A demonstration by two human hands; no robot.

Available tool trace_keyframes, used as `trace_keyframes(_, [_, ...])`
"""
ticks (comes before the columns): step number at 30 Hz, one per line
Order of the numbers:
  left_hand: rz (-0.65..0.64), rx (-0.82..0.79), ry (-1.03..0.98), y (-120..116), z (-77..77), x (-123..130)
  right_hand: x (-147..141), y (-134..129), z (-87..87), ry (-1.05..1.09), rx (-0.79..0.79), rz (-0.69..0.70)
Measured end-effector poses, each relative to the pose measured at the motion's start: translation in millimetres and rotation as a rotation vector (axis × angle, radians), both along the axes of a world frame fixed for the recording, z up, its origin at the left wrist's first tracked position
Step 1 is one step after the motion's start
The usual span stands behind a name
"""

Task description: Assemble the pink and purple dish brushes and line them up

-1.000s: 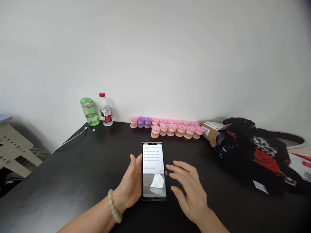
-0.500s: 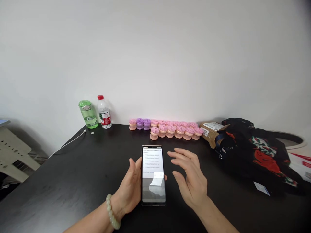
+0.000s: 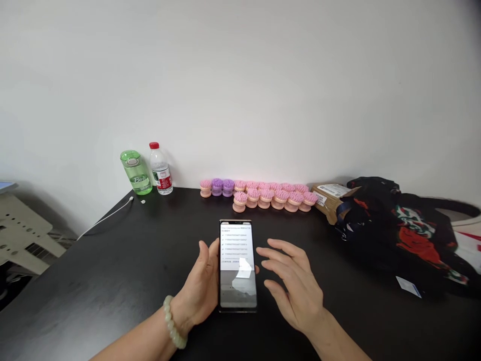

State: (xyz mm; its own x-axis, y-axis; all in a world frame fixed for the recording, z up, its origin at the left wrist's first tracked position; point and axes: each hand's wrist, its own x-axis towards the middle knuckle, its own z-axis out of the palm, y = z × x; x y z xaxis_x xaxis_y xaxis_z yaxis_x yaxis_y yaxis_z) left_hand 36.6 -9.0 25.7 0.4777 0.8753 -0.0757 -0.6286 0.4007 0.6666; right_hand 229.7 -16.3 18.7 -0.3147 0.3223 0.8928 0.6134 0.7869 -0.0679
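My left hand (image 3: 203, 283) holds a smartphone (image 3: 237, 291) upright-facing in front of me, its palm along the left edge and a fingertip showing past the right edge. The lit screen carries a white panel with several lines of text above a grey area, with a bright reflection across it. My right hand (image 3: 295, 286) hovers just right of the phone, fingers apart and slightly bent, holding nothing. A pale green bead bracelet (image 3: 173, 323) circles my left wrist.
Against the wall stand rows of pink bristled scrubbers (image 3: 265, 196) and two purple ones (image 3: 222, 187). A green bottle (image 3: 137, 175) and a water bottle (image 3: 161, 173) stand left. A cardboard box (image 3: 330, 200), a black patterned bag (image 3: 406, 235) and a card (image 3: 408, 286) lie right; a white cable (image 3: 108, 215) crosses the table (image 3: 124, 281).
The right hand has lowered slightly beside the phone. The panel on the screen looks a little different at its lower end. The whole view has shifted slightly; the left hand keeps its hold.
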Motion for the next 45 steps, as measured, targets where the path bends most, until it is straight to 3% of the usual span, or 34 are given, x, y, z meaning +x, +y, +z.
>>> trace_keyframes(25, [0.003,0.005,0.019,1.7,-7.1,-0.3,-1.8,0.4,-7.3,-0.051,-0.085,0.108])
trace_keyframes(45, [-0.030,0.022,0.058,-2.8,-8.1,1.8,4.1,3.9,-10.6,-0.058,-0.085,0.057])
